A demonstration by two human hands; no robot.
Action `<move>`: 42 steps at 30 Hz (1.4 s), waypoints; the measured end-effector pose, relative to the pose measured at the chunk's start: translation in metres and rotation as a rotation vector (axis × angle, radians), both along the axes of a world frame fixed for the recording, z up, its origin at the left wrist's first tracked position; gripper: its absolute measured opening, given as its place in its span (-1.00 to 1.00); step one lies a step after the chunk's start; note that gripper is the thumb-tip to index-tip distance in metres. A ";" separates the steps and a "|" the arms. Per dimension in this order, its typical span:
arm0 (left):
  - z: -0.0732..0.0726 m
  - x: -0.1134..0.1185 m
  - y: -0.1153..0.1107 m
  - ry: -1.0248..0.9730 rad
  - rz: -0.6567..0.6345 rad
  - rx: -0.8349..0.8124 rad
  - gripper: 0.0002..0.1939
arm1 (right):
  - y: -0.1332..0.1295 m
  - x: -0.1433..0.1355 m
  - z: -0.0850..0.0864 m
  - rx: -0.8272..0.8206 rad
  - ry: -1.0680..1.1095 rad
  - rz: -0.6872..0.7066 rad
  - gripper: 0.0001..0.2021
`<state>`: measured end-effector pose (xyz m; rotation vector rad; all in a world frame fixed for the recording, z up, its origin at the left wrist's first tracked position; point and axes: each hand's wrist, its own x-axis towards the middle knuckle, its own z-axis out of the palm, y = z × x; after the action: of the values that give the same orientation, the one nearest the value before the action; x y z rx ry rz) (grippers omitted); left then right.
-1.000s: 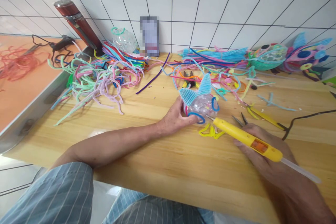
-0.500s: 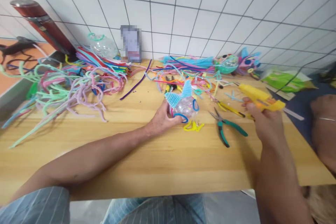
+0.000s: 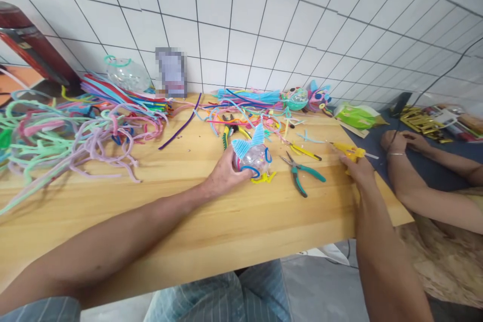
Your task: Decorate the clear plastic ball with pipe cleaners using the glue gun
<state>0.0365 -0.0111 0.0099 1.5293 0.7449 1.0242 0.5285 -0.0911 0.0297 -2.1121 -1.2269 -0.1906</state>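
On my feed I saw left grip [image 3: 227, 171] curled round the blue-eared clear figure [image 3: 256, 158]; right grip [image 3: 357, 167] wrapped round the yellow glue gun [image 3: 347, 150], near the right edge of the bench [image 3: 234, 234].

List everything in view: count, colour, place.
Eared clear figure: 1, clear with blue trim, left hand
Glue gun: 1, yellow, right hand
Green-handled pliers: 1, between hands
Yellow-handled pliers: 1, behind figure
Slim tool: 1, yellow, behind green-handled pliers
Fuzzy stems: many, mixed colours, left and back
Clear vessel: 1, green rim, back left
Decorated figures: 2, multicoloured, back right
Flask: 1, red, far left
Pixelated panel: 1, grey, against wall
Packet: 1, green, right
Table: 1, wooden, beneath
Wall: 1, white tiled, behind
Co-worker's arms: 2, right
Left hand: 1, centre
Right hand: 1, right
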 end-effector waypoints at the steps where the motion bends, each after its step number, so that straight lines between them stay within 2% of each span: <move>1: -0.002 0.001 0.000 0.001 0.002 0.001 -0.34 | -0.008 -0.003 0.003 -0.022 0.015 -0.085 -0.41; 4: -0.007 0.002 0.001 -0.001 0.013 0.000 -0.33 | -0.035 -0.034 0.009 -0.030 0.049 -0.256 -0.42; 5: -0.008 0.003 0.002 -0.003 0.016 0.001 -0.32 | -0.044 -0.053 0.010 -0.006 0.063 -0.267 -0.48; 6: -0.009 0.003 0.002 -0.006 0.017 0.001 -0.30 | -0.050 -0.077 0.010 0.083 0.096 -0.253 -0.52; 7: -0.010 0.004 0.003 -0.011 0.017 0.000 -0.29 | -0.054 -0.105 0.010 0.176 0.134 -0.176 -0.49; 8: -0.010 0.004 0.004 -0.018 0.016 -0.003 -0.28 | -0.056 -0.136 0.010 0.225 0.175 -0.026 -0.44; 10: -0.010 0.004 0.005 -0.036 0.021 -0.014 -0.27 | -0.051 -0.199 0.011 0.228 0.213 0.284 -0.36; 12: -0.007 0.003 0.005 -0.062 0.026 -0.029 -0.25 | -0.039 -0.252 0.012 0.210 0.182 0.531 -0.26; 15: -0.003 0.002 0.002 -0.084 0.033 -0.041 -0.23 | -0.016 -0.294 0.009 0.190 0.103 0.696 -0.14; 20: 0.000 0.002 -0.001 -0.092 0.029 -0.063 -0.23 | 0.007 -0.298 -0.003 0.168 0.168 0.718 -0.14; 25: 0.004 0.001 -0.003 -0.110 -0.025 -0.102 -0.15 | 0.006 -0.297 -0.008 0.120 0.360 0.729 -0.17; 31: 0.012 -0.002 -0.004 -0.108 -0.069 -0.118 -0.02 | 0.005 -0.299 -0.006 0.109 0.419 0.726 -0.18; 37: 0.017 -0.005 -0.007 -0.107 -0.101 -0.145 -0.07 | 0.006 -0.298 -0.008 0.116 0.471 0.742 -0.22; 42: 0.015 -0.006 -0.009 -0.099 -0.069 -0.183 -0.14 | 0.006 -0.298 -0.007 0.130 0.481 0.767 -0.25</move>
<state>0.0300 -0.0201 0.0248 1.3289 0.6920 0.9471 0.2304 -0.0853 0.0228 -1.3327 -1.5526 0.5303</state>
